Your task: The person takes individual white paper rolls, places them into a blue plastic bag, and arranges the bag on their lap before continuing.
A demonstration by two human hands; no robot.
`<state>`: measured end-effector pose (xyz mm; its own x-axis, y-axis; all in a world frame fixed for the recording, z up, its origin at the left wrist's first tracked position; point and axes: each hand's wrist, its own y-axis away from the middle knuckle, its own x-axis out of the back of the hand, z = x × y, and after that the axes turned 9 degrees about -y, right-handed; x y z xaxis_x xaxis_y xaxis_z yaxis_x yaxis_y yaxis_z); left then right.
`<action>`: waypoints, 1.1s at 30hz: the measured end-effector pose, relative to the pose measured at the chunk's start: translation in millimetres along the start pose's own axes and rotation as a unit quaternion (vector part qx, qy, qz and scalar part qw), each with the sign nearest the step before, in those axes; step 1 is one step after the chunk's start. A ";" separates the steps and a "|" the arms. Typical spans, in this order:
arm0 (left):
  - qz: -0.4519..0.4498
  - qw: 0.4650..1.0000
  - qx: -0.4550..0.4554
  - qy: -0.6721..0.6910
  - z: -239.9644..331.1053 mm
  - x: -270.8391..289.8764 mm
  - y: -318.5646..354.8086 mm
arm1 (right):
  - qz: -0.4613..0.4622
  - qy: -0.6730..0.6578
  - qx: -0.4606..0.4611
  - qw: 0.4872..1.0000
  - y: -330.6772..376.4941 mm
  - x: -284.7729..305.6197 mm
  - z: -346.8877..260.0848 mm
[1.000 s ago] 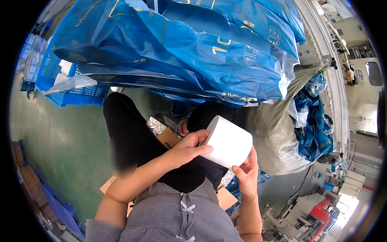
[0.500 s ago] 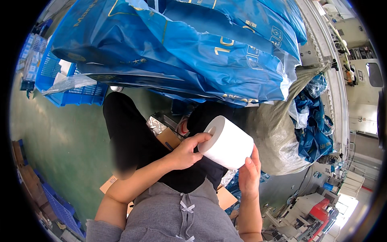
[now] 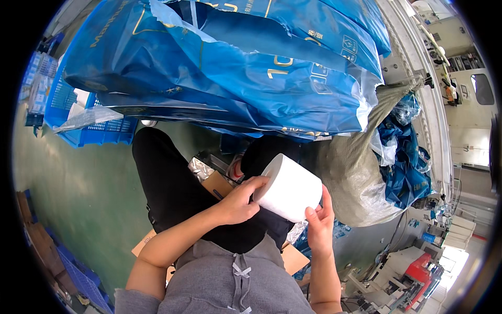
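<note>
A white paper roll (image 3: 292, 189) is held tilted above my lap, between both hands. My left hand (image 3: 241, 203) grips its left end, with fingers reaching toward the core. At the opposite end, my right hand (image 3: 320, 215) has its thumb on the near edge and its fingers behind the roll. Beyond the roll, a big blue plastic bag (image 3: 225, 78) with a torn, gaping top spreads across the far side.
A blue plastic basket (image 3: 99, 133) with white items stands far left. To the right, a greyish woven sack (image 3: 345, 183) holds crumpled blue and clear plastic (image 3: 402, 172). Cardboard (image 3: 217, 184) and foil lie around my legs. A metal machine frame (image 3: 436, 104) runs along the right.
The roll and both hands have shifted slightly left and turned a little, so less of the roll's core end shows. My grip on it stays.
</note>
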<state>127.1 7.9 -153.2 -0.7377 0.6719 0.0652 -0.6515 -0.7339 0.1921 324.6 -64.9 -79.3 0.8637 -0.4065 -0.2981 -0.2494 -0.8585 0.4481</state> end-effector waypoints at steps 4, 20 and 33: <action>-0.034 0.983 0.028 0.177 2.7 2.4 -5.5 | -0.036 0.079 0.034 0.996 3.9 0.5 7.3; 0.009 0.995 0.003 0.104 -7.5 -6.3 -3.1 | -0.017 -0.012 0.008 1.000 -2.0 7.6 0.2; 0.030 0.996 -0.046 -0.074 20.3 4.0 -9.2 | -0.072 0.142 0.111 0.981 2.1 12.3 -2.8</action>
<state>133.7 19.4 -134.8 -0.7459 0.6293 0.2181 -0.6261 -0.7742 0.0926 335.9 -70.8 -79.7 0.9762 -0.2001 -0.0841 -0.1783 -0.9601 0.2153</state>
